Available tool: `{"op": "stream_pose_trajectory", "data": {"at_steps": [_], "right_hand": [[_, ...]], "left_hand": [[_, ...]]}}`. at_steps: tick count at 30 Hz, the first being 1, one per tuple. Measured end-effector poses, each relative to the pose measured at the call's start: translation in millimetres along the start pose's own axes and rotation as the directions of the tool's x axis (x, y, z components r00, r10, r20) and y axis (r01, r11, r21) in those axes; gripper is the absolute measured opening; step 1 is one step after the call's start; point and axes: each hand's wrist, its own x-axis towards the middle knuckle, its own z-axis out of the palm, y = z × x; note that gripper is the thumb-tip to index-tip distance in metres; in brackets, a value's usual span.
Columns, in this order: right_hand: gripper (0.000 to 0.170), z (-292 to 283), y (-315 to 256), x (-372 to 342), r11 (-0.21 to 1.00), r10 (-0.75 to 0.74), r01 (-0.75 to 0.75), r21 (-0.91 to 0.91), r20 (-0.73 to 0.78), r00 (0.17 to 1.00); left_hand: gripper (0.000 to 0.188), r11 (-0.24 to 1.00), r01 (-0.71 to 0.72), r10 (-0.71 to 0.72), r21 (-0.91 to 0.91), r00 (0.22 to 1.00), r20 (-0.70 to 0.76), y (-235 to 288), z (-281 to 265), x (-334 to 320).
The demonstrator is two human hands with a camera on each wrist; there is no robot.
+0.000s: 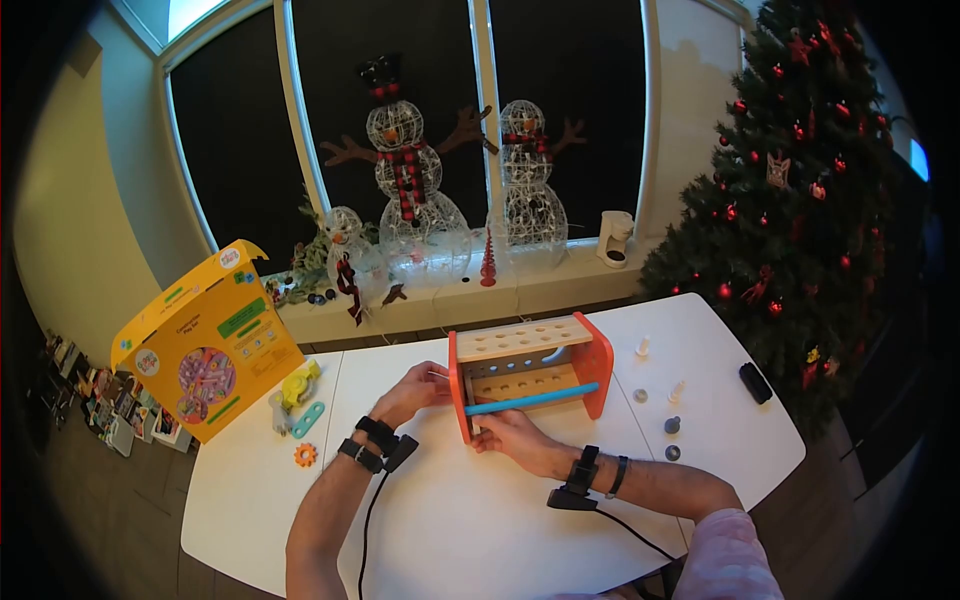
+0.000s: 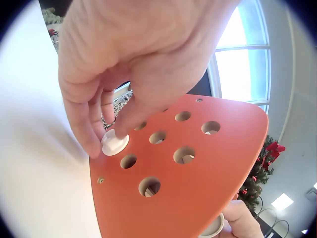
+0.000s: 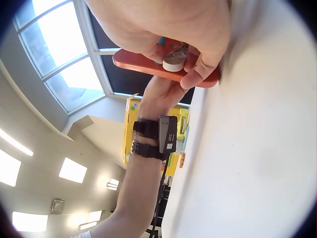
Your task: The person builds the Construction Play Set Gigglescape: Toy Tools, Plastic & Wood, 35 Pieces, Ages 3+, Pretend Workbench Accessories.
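With the left hand, pinches a white round-headed peg between thumb and finger, at a hole low in the orange-red side panel, close to the bench. With the right hand, grasps a pale round piece in the fingers, by the near edge of the same panel; cannot tell whether touching it.

Belongs, that panel, to a toy toolbox standing on the far middle of the bench, with pierced wooden boards and a blue bar spanning the front. Wears black wrist straps above both hands, each bearing a small dark device.

Farther left on the bench: a yellow toy, a teal pierced strip and an orange gear, with a yellow carton upright behind. To the right: small pale pegs, a blue-grey bolt, a dark grey round piece and, near the edge, a black case.

Beyond, against dark panes: wire snowmen and a white coffee maker along the sill. At far right, a decorated Christmas tree.
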Motion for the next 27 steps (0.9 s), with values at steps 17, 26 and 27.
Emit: {"op": "stream_pose_trajectory", "data": {"at_steps": [17, 26, 27], "right_hand": [[0.021, -2, 3, 2, 1.0, -0.012, 0.012, 0.018, 0.014, 1.0], [0.022, 0, 0, 2, 1.0, -0.007, 0.006, 0.013, 0.015, 1.0], [0.022, 1, -1, 0, 1.0, -0.002, 0.002, 0.01, 0.016, 1.0]], "left_hand": [[0.037, 0.965, -0.238, 0.241, 0.106, 0.97, -0.015, -36, -8, 26], [0.027, 0.722, -0.451, 0.529, 0.525, 0.849, 0.002, -21, 10, 3], [0.027, 0.717, -0.448, 0.521, 0.534, 0.853, 0.016, -18, 12, 1]]}}
